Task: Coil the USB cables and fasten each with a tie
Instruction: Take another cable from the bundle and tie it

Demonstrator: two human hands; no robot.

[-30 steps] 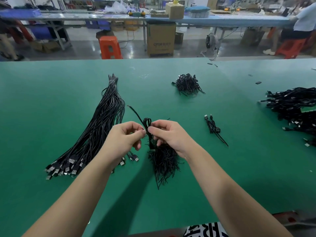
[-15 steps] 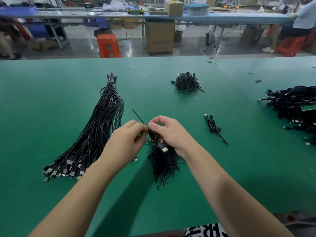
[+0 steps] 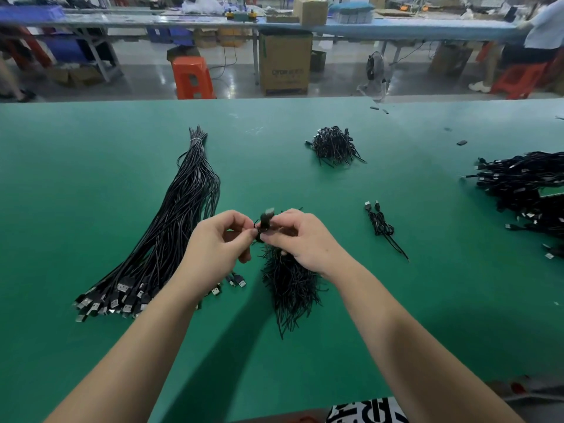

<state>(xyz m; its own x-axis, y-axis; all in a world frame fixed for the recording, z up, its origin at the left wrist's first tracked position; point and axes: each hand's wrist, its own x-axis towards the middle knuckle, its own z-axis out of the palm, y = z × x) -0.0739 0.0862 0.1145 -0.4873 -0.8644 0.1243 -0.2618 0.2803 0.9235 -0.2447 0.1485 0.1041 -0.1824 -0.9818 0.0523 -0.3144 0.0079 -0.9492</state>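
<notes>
Where hands meet, fingers (image 3: 244,238) pinch coiled cable (image 3: 265,225).

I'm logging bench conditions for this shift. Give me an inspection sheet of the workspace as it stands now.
Surface: green table, a few small dark scraps at its far right.
Job's things: coiled cable held between both hands above the pile of ties; one tied cable lies to the right.
Clutter: small heap of ties farther back.
Grippers: left hand and right hand both pinch the coiled cable.
Cables: long straight bundle on the left, plugs nearest the person; large heap at the right edge.
Surroundings: orange stool, cardboard box, floor fan, another workbench.
</notes>
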